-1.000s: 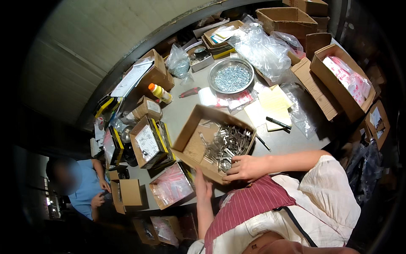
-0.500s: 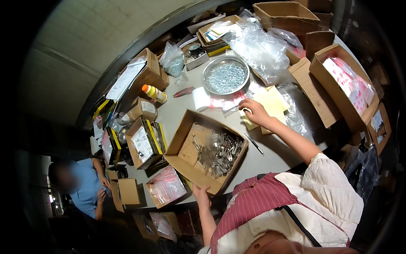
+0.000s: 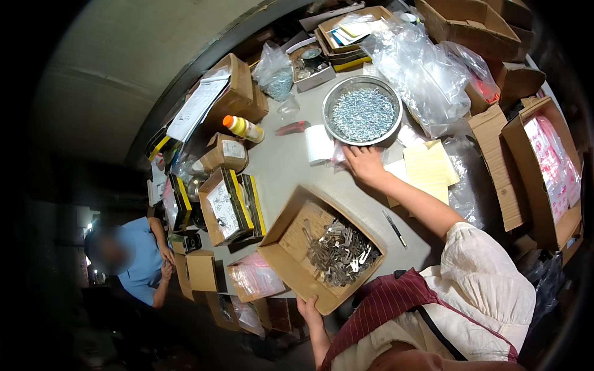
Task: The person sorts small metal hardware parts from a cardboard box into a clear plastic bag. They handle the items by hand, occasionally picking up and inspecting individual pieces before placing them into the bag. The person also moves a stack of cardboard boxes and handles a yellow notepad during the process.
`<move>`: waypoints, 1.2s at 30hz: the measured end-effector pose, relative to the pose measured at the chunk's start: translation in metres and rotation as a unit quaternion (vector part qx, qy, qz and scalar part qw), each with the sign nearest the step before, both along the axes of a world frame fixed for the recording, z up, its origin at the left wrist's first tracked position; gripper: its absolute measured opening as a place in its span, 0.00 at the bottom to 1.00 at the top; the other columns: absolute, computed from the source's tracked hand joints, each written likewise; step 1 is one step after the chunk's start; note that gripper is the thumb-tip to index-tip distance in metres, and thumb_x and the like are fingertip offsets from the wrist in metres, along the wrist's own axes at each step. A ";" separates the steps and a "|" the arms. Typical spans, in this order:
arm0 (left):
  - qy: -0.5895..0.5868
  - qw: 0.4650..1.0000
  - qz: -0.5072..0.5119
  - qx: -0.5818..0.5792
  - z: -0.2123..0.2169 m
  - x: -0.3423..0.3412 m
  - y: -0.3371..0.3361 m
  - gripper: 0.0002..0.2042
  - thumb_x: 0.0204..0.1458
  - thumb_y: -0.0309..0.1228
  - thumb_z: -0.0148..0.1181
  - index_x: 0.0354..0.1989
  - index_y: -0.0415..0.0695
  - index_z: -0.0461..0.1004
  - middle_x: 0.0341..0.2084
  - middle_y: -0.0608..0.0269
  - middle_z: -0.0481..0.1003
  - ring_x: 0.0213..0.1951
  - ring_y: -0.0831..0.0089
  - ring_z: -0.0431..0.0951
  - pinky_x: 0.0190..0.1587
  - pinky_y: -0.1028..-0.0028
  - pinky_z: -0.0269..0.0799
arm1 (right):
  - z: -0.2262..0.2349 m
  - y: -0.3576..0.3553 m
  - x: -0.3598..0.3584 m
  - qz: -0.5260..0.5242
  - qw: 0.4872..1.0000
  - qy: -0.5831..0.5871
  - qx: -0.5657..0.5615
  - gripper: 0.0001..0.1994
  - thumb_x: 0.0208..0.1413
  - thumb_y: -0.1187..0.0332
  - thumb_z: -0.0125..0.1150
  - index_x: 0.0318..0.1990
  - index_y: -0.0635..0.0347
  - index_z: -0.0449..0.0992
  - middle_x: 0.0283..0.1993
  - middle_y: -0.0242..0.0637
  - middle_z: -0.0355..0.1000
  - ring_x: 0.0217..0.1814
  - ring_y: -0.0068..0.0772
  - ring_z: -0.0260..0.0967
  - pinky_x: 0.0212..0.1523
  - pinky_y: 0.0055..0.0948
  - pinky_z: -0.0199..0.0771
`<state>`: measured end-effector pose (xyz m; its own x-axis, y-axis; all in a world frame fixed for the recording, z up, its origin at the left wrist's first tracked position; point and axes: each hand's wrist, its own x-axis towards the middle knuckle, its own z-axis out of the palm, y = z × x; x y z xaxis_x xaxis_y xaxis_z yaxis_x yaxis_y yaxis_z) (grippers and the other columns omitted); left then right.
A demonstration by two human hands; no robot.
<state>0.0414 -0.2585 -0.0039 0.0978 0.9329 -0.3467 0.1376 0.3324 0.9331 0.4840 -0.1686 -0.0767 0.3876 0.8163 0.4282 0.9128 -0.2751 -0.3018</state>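
My left hand [image 3: 310,307] grips the near corner of an open cardboard box [image 3: 281,267], its thumb along the wall. The box sits tilted at the table's front edge. Inside it a heap of small metal clips [image 3: 340,250] lies toward the right. My right hand [image 3: 366,166] is stretched over small clear plastic bags [image 3: 340,154], fingertips close to the rim of a round metal bowl [image 3: 328,121]. Its fingers look apart; what lies under them is partly hidden. Small silvery screw-like parts [image 3: 364,114] fill the bowl.
Yellow paper sheets [image 3: 428,170] and a pen [image 3: 395,229] lie right of the box. A white pad [image 3: 319,146], a red-handled tool [image 3: 292,128] and a yellow bottle [image 3: 244,128] are farther left. Cardboard boxes [image 3: 544,185] crowd the sides. A person in blue [image 3: 137,247] is at left.
My right hand has moved from over the yellow paper leftward to the plastic bags by the bowl. My left hand remains on the box. The whole view has shifted.
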 end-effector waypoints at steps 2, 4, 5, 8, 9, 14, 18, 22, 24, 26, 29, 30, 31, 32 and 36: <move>-0.025 0.999 0.021 -0.001 -0.011 0.000 0.001 0.24 0.48 0.21 0.54 0.58 0.32 0.68 0.49 0.55 0.74 0.49 0.66 0.75 0.55 0.71 0.68 | -0.010 0.010 -0.007 -0.024 0.983 0.042 -0.175 0.36 0.59 0.48 0.60 0.68 0.59 0.61 0.61 0.45 0.68 0.59 0.49 0.68 0.57 0.49 0.66; -0.040 0.998 0.039 0.009 -0.013 0.003 -0.005 0.24 0.48 0.21 0.53 0.57 0.32 0.68 0.48 0.53 0.75 0.49 0.64 0.76 0.54 0.70 0.70 | -0.011 0.015 -0.009 -0.028 0.993 -0.010 -0.113 0.32 0.56 0.58 0.61 0.66 0.62 0.63 0.56 0.51 0.69 0.58 0.47 0.68 0.49 0.48 0.70; -0.045 0.999 0.024 0.004 -0.013 0.005 -0.003 0.23 0.48 0.21 0.53 0.57 0.32 0.68 0.48 0.53 0.75 0.48 0.64 0.76 0.54 0.70 0.70 | -0.011 0.018 -0.005 -0.042 0.994 -0.054 -0.089 0.29 0.54 0.62 0.61 0.63 0.65 0.66 0.52 0.52 0.71 0.55 0.46 0.70 0.43 0.46 0.72; -0.058 0.998 -0.004 0.002 -0.011 0.001 0.001 0.22 0.49 0.21 0.53 0.56 0.32 0.69 0.46 0.54 0.76 0.46 0.64 0.77 0.51 0.69 0.72 | 0.008 0.021 -0.004 0.005 0.983 -0.030 -0.183 0.23 0.48 0.69 0.60 0.52 0.68 0.69 0.40 0.52 0.75 0.43 0.48 0.76 0.32 0.46 0.73; -0.042 0.999 -0.020 0.011 -0.012 -0.001 0.004 0.22 0.49 0.21 0.53 0.55 0.32 0.69 0.46 0.54 0.76 0.46 0.65 0.77 0.51 0.70 0.72 | 0.007 0.016 0.001 0.058 0.986 0.006 -0.156 0.20 0.48 0.69 0.61 0.49 0.68 0.69 0.36 0.51 0.75 0.39 0.50 0.76 0.31 0.47 0.73; 0.003 0.998 -0.064 0.024 -0.014 -0.016 0.008 0.22 0.49 0.21 0.58 0.55 0.33 0.70 0.45 0.55 0.76 0.45 0.68 0.77 0.51 0.72 0.71 | 0.081 -0.053 0.016 0.172 0.944 0.247 -0.133 0.19 0.46 0.72 0.60 0.49 0.61 0.75 0.35 0.52 0.77 0.41 0.56 0.77 0.41 0.49 0.76; 0.094 0.985 -0.137 -0.035 0.018 -0.013 0.035 0.29 0.44 0.21 0.70 0.58 0.33 0.69 0.49 0.57 0.75 0.50 0.70 0.75 0.56 0.71 0.69 | 0.129 -0.119 0.050 0.076 0.949 0.307 -0.006 0.20 0.50 0.70 0.60 0.54 0.52 0.76 0.32 0.47 0.78 0.34 0.50 0.78 0.39 0.44 0.77; 0.267 0.915 -0.152 0.260 0.072 0.029 0.078 0.34 0.48 0.24 0.65 0.67 0.37 0.63 0.62 0.46 0.68 0.64 0.57 0.66 0.67 0.63 0.59 | 0.146 -0.155 0.090 -0.038 0.991 0.122 0.045 0.22 0.49 0.73 0.59 0.55 0.47 0.75 0.33 0.44 0.78 0.35 0.51 0.77 0.36 0.45 0.76; 0.368 0.798 -0.175 0.444 0.098 0.075 0.109 0.28 0.49 0.23 0.62 0.63 0.37 0.67 0.61 0.45 0.68 0.66 0.51 0.64 0.68 0.59 0.58 | 0.125 -0.154 0.106 -0.075 0.997 0.034 -0.003 0.22 0.49 0.73 0.59 0.55 0.49 0.73 0.33 0.44 0.77 0.35 0.52 0.77 0.35 0.47 0.76; 0.345 0.752 -0.221 0.516 0.106 0.136 0.146 0.22 0.51 0.24 0.60 0.57 0.40 0.73 0.58 0.47 0.71 0.63 0.50 0.67 0.66 0.58 0.60 | 0.091 -0.152 0.117 -0.110 0.992 -0.017 -0.065 0.22 0.50 0.72 0.60 0.55 0.53 0.71 0.33 0.44 0.76 0.35 0.52 0.77 0.34 0.48 0.75; 0.286 0.714 -0.333 0.545 0.084 0.231 0.203 0.18 0.52 0.27 0.56 0.52 0.35 0.73 0.52 0.41 0.73 0.58 0.44 0.68 0.63 0.53 0.61 | 0.027 -0.156 0.116 -0.135 0.986 0.004 -0.093 0.22 0.50 0.71 0.61 0.54 0.59 0.68 0.36 0.46 0.77 0.37 0.52 0.78 0.36 0.49 0.76; 0.285 0.719 -0.371 0.515 0.074 0.255 0.221 0.18 0.51 0.27 0.55 0.51 0.35 0.74 0.51 0.42 0.74 0.57 0.43 0.70 0.63 0.53 0.62 | 0.026 -0.156 0.112 -0.135 0.984 0.015 -0.116 0.22 0.50 0.70 0.61 0.54 0.61 0.68 0.37 0.46 0.77 0.37 0.52 0.78 0.36 0.50 0.77; 0.325 0.721 -0.381 0.479 0.056 0.274 0.240 0.19 0.50 0.28 0.56 0.51 0.34 0.73 0.50 0.41 0.75 0.56 0.42 0.71 0.63 0.53 0.63 | 0.028 -0.154 0.109 -0.131 0.981 0.025 -0.139 0.22 0.50 0.70 0.61 0.54 0.62 0.68 0.37 0.47 0.77 0.38 0.52 0.78 0.37 0.50 0.77; 0.366 0.722 -0.387 0.441 0.039 0.289 0.259 0.20 0.49 0.29 0.57 0.51 0.34 0.73 0.50 0.41 0.75 0.56 0.42 0.71 0.62 0.54 0.64 | 0.031 -0.148 0.109 -0.124 0.979 0.034 -0.161 0.22 0.50 0.69 0.61 0.54 0.63 0.68 0.38 0.48 0.77 0.38 0.52 0.78 0.37 0.50 0.77; 0.523 0.703 -0.393 0.279 0.004 0.357 0.296 0.35 0.47 0.40 0.65 0.61 0.31 0.61 0.49 0.36 0.75 0.56 0.41 0.72 0.61 0.52 0.66 | 0.051 -0.155 0.123 -0.157 0.970 0.050 -0.177 0.25 0.49 0.71 0.62 0.57 0.61 0.67 0.41 0.47 0.77 0.39 0.51 0.78 0.39 0.48 0.78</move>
